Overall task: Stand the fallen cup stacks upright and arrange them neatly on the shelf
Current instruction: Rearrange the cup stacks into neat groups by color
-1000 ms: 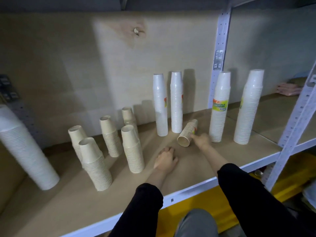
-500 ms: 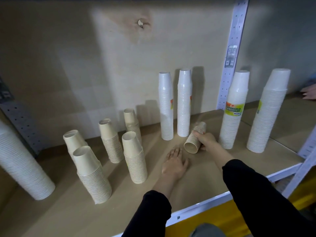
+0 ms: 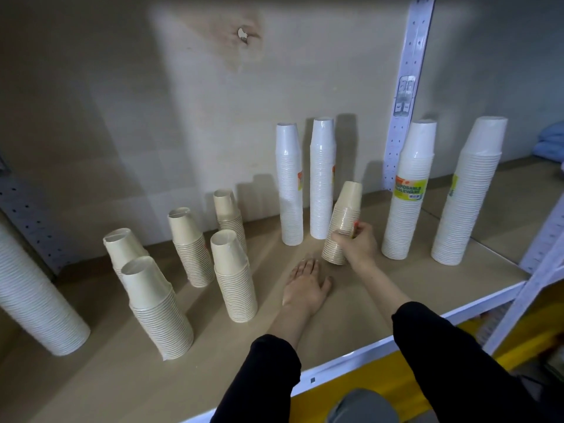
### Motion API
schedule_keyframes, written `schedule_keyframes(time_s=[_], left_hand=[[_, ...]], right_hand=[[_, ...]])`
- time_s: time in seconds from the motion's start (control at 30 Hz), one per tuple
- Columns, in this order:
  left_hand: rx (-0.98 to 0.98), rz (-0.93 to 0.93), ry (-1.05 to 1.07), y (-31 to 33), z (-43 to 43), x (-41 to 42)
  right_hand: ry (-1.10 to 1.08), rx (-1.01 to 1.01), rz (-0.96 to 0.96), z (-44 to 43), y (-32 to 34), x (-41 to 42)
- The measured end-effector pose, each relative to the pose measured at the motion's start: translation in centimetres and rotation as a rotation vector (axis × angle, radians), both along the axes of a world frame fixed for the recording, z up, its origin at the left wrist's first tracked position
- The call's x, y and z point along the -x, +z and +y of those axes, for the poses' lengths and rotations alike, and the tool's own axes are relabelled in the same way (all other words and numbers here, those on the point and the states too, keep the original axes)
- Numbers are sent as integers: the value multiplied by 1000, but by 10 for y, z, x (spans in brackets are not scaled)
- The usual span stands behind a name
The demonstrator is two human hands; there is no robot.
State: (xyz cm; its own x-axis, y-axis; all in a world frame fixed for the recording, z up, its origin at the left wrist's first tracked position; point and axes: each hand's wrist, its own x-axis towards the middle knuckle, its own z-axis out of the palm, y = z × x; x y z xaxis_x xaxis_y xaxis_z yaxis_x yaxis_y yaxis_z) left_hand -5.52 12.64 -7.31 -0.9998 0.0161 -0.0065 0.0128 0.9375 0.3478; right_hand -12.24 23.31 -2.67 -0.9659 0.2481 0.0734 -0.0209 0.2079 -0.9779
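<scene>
My right hand (image 3: 357, 244) grips a short beige cup stack (image 3: 344, 221), which stands nearly upright, tilted slightly right, in front of two tall white stacks (image 3: 290, 184) (image 3: 322, 178). My left hand (image 3: 305, 283) rests flat, palm down, on the shelf board (image 3: 351, 315) just left of that stack. Several beige stacks stand upright to the left, among them one at the front (image 3: 157, 306) and one nearer the middle (image 3: 233, 274). Two wider white stacks (image 3: 407, 190) (image 3: 468, 190) stand on the right.
A large white cup stack (image 3: 33, 297) leans at the far left. A perforated white upright (image 3: 406, 96) rises behind the right stacks, and another post (image 3: 537, 264) frames the shelf's right front corner. The shelf's white front rail (image 3: 366, 357) runs below my arms.
My right hand took hold of the beige stack that lay on its side and tipped it up to nearly upright. My left hand stayed flat on the shelf.
</scene>
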Motion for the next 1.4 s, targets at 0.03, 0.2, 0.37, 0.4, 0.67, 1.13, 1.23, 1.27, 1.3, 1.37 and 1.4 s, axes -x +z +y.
schedule_keyframes(time_s=[0.03,0.2,0.37,0.4,0.67,1.13,1.23,1.27,1.3,1.37,1.4], left_hand=[[4,0,-2,0,0,0],[11,-4,-11,1,-1,0],[15,0,-13,1,-1,0],[16,-2,-12,1,-1,0],[24,-16,-16,4,0,-1],[-8,365,0,98,2,17],[-16,494,-11,138,-1,27],[-10,532,-17,150,-3,30],[3,563,-17,162,-5,33],[36,605,3,184,-12,39],[43,622,19,193,-15,42]], right_hand=[[-9,-38,61,0,0,-3],[-44,-196,123,4,-8,-12],[-50,-211,121,4,-10,-13],[-42,-219,113,4,-10,-13],[22,-233,77,9,-11,-15],[76,-315,252,37,45,-17],[80,-422,346,40,67,-15],[94,-466,362,41,74,-14],[114,-514,371,42,81,-12],[178,-605,371,44,92,-8],[215,-648,361,45,98,-6]])
